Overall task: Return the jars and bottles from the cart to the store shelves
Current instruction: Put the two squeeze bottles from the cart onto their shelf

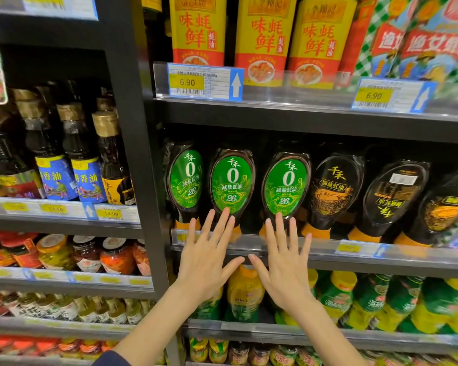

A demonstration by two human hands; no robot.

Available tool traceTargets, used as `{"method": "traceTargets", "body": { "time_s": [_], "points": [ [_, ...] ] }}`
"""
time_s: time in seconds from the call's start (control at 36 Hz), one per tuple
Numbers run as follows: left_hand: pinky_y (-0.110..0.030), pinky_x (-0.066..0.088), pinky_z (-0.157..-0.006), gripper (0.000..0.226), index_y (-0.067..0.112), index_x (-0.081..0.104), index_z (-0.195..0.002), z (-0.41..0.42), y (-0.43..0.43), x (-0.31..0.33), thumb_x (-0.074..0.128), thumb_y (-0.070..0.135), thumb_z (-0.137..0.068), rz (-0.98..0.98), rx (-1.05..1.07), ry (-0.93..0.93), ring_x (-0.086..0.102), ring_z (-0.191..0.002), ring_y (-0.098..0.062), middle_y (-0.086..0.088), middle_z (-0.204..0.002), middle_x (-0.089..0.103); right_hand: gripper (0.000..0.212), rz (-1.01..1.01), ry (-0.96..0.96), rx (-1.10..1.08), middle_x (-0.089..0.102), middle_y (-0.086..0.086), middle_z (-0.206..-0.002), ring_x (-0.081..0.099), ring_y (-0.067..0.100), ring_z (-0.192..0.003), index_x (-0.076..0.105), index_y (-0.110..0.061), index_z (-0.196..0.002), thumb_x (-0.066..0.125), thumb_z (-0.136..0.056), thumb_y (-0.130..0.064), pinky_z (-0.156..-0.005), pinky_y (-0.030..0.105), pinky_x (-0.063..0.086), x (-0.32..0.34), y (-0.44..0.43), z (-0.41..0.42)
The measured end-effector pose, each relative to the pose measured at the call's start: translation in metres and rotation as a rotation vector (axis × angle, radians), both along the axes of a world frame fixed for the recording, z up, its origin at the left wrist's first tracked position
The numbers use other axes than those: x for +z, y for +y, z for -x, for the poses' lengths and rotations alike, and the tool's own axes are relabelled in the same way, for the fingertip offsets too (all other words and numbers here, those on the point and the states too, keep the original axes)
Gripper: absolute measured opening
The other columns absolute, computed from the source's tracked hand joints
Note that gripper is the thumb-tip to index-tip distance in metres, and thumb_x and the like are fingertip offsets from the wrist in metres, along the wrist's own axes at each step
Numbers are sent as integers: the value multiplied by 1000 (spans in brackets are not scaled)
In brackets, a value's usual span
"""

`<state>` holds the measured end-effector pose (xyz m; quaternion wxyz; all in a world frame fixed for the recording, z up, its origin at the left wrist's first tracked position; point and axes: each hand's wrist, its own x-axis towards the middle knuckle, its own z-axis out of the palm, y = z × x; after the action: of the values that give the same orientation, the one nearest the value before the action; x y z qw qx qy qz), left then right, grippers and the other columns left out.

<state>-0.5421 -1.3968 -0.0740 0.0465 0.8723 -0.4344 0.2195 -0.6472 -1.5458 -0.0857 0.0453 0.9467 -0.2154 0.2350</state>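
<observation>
Three dark squeeze bottles with green oval labels point(233, 183) stand cap-down in a row on the middle shelf point(328, 256). My left hand point(209, 256) is spread flat in front of the shelf edge, fingertips at the base of the second green-label bottle. My right hand point(286, 262) is spread flat beside it, fingertips at the base of the third green-label bottle point(286, 183). Both hands hold nothing. The cart is out of view.
Dark bottles with gold labels point(336, 191) stand right of the green ones. Yellow sauce bottles point(262, 40) fill the shelf above. Sesame oil bottles point(64, 167) and jars point(87, 253) sit in the left bay, past a black upright post point(140, 154). Green-yellow bottles point(336, 297) sit below.
</observation>
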Motion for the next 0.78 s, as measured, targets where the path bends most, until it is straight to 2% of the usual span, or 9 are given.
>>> {"method": "traceTargets", "body": {
  "time_s": [0.22,0.47,0.78],
  "points": [
    [-53,17,-109,79,16,16,-149,-4,1,1,16,68,-90,2,-18,-4,22,-142,-29,-4,-156,16,73,11,-12,24,11,6,-157,8,30,-144,16,-17,-149,12,-93,-62,-112,53,1,0,-3,3],
    [-51,19,-108,78,15,19,-148,-5,6,4,18,68,-90,-7,-37,-28,24,-141,-28,-5,-155,18,77,19,-3,-25,19,10,-155,15,33,-142,27,-11,-146,12,-92,-63,-111,58,4,1,7,2],
    [-54,21,-112,80,15,17,-148,3,0,3,18,69,-88,-10,11,4,25,-141,-28,-6,-156,18,75,14,18,-37,18,5,-155,14,28,-143,25,-13,-147,9,-92,-62,-111,55,-1,6,2,3]
  ]
}}
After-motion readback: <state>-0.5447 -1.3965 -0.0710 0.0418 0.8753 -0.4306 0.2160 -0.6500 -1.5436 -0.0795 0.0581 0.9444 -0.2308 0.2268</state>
